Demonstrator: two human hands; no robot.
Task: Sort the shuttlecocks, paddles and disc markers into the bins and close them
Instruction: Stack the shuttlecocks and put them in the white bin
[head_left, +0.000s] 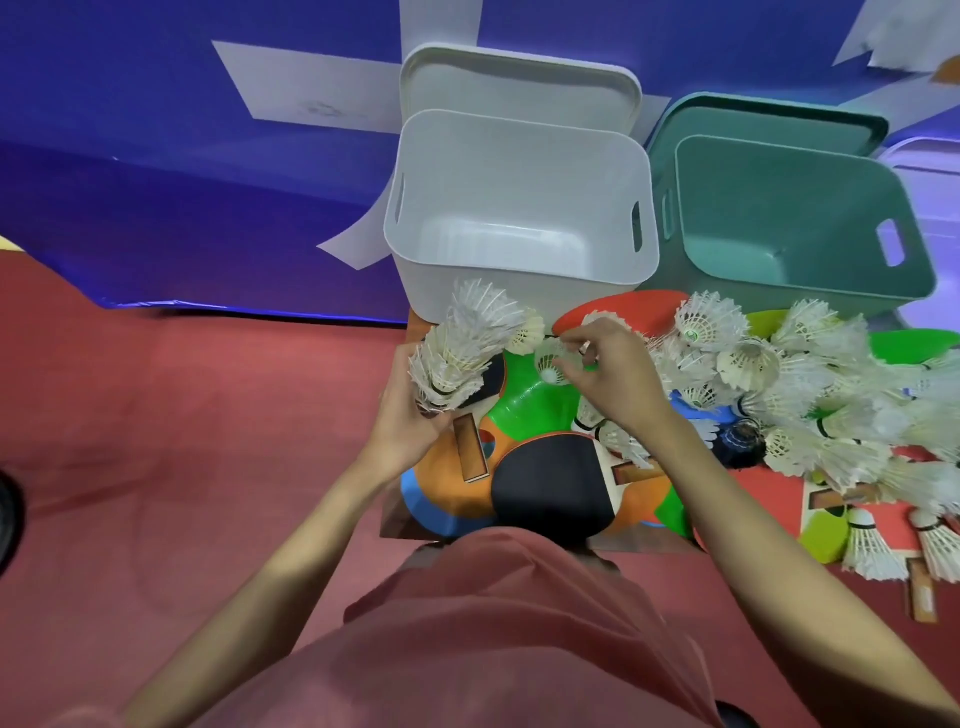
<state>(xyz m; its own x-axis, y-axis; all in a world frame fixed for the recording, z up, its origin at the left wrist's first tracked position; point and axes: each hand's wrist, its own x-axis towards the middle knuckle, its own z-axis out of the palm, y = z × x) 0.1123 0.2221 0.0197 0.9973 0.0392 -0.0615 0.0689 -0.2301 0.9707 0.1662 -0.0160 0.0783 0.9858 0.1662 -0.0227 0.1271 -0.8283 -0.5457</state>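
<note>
The left hand curls around a stack of white feathered shuttlecocks, whose cork ends are hidden in the palm. At its three o'clock the right hand pinches a single white shuttlecock in its fingertips above a green plastic disc marker. The loose shuttlecock heap at three o'clock buries more markers and runs off the frame edge. A black-faced paddle lies at six o'clock. At twelve o'clock the white plastic bin and, beside it, the teal plastic bin stand open and hold nothing, lids propped behind.
</note>
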